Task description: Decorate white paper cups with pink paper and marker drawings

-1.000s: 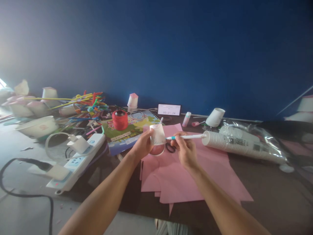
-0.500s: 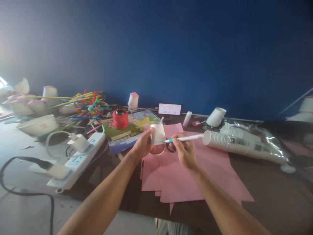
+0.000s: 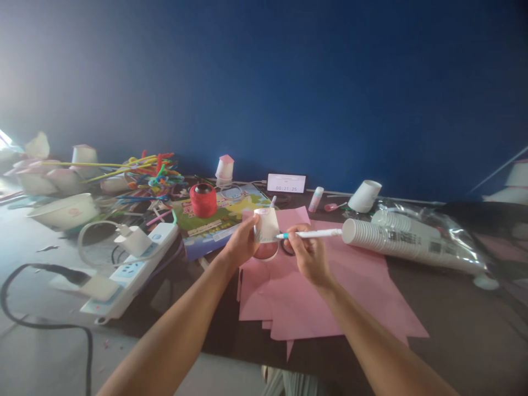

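In the middle of the head view, my left hand (image 3: pixel 243 239) is closed around the left side of a white paper cup (image 3: pixel 267 223), tilted with its open rim toward me. My right hand (image 3: pixel 308 250) pinches a white marker with a teal tip end (image 3: pixel 317 234). The marker's tip meets the cup's side near the rim, where small marks run along it. Beneath both hands lie overlapping pink paper sheets (image 3: pixel 322 297). A dark ring-shaped thing, partly hidden, sits between the hands.
A long stack of paper cups (image 3: pixel 396 242) in plastic lies right. A red spool (image 3: pixel 203 201) rests on a colourful booklet (image 3: pixel 223 220). A power strip (image 3: pixel 132 269) with plugs and cables stands left, near pipe cleaners (image 3: pixel 160 170). A phone timer (image 3: pixel 286 183) leans at the back.
The marker's tip has shifted very slightly left and up along the cup near its rim. The left hand still holds the cup in place. The phone timer has advanced one second.
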The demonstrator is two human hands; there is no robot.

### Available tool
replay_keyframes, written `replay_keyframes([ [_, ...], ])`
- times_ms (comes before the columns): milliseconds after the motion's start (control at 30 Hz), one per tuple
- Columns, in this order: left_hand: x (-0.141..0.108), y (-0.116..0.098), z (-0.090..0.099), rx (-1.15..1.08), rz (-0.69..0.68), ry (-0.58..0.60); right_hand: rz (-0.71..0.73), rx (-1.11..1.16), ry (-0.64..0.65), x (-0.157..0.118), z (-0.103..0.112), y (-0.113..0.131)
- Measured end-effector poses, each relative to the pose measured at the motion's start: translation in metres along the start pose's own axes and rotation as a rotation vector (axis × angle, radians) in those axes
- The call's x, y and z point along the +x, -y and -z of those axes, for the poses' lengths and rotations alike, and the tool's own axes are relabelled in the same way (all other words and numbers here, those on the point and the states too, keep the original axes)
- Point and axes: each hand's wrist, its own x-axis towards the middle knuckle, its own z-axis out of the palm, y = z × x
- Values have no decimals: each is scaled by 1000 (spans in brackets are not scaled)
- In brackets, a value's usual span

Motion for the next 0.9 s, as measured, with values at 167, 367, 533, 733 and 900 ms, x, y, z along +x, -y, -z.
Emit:
replay_keyframes([
  [167, -1, -1, -1, -6, 25, 30, -23, 81, -56, 2, -1, 6],
  [367, 0, -1, -1, -46, 48, 38, -38, 102, -28, 2, -1, 3],
  [533, 2, 0, 3, -56, 28, -4, -12, 20, 11, 1, 0, -1],
  [733, -2, -2, -3, -53, 31, 46, -15, 11, -96, 2, 0, 2],
  [900, -5, -2, -7, -35, 13, 91, -53, 41, -129, 4, 1, 3],
])
